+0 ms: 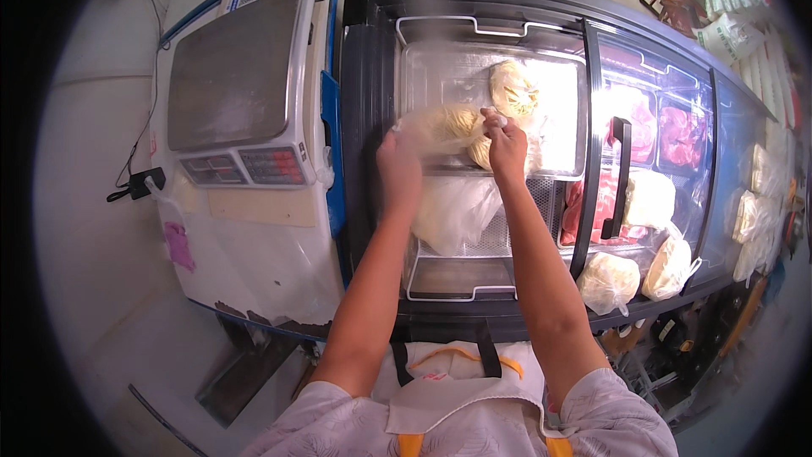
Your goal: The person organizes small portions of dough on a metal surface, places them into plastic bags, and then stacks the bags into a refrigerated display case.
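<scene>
A clear plastic bag of yellowish noodles (458, 123) is stretched between my two hands, above a metal tray inside the open chest display case. My left hand (399, 165), smeared by motion, is closed on the bag's left end. At the opposite end, my right hand (507, 145) pinches the plastic near the noodles. Just beyond my right hand lies another bagged noodle bundle (513, 90) in the metal tray (430, 63). A further noodle bundle (480, 152) shows partly under the held bag. Nearer to me, a whitish plastic bag (457, 213) rests in the case.
A weighing scale (233, 68) stands on the white counter (262, 262) to the left. Under the case's sliding glass, red meat (682, 135) sits in trays. Wrapped pale bundles (610, 281) rest on the right side, near a black handle (622, 178).
</scene>
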A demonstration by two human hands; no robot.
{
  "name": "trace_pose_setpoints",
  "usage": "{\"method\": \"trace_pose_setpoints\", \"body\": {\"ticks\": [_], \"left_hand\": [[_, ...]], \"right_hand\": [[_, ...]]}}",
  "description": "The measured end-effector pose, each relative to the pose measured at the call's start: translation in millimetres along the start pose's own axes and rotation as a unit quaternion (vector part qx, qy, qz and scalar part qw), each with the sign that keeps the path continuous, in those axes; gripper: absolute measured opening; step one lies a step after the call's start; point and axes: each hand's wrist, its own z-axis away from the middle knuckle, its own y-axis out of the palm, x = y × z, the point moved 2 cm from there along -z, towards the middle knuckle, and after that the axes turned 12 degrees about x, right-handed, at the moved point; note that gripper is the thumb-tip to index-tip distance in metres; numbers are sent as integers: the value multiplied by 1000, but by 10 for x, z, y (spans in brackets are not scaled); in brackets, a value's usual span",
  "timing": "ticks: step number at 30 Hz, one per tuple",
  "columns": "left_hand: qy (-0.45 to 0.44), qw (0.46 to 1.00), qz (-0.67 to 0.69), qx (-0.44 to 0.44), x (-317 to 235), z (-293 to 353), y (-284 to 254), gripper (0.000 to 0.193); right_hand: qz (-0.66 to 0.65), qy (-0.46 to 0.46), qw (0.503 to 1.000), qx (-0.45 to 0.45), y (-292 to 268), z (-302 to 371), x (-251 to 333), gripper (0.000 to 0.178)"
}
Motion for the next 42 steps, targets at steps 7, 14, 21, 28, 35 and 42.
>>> {"method": "trace_pose_setpoints", "body": {"ticks": [7, 14, 21, 28, 35, 42], "left_hand": [[27, 999, -12, -28, -482, 106, -350, 31], [13, 975, 197, 98, -2488, 1267, -972, 26], [146, 951, 199, 188, -4284, 2696, -1420, 24], [226, 932, 156, 238, -4192, 3528, -1639, 24], [215, 918, 152, 296, -4109, 3839, -1681, 23], [198, 914, 156, 318, -3959, 4028, -1817, 23]], "right_hand": [[-208, -22, 975, 80, -236, 283, 520, 32], [-309, -107, 935, 139, -783, 1590, 2408, 34], [-385, -375, 841, 64, -1370, 3435, 3861, 25], [-299, -429, 843, 130, -1450, 4237, 3890, 24], [-273, -397, 865, 138, -1423, 4558, 3818, 23], [-238, -354, 891, 157, -1305, 4683, 3735, 23]]}}
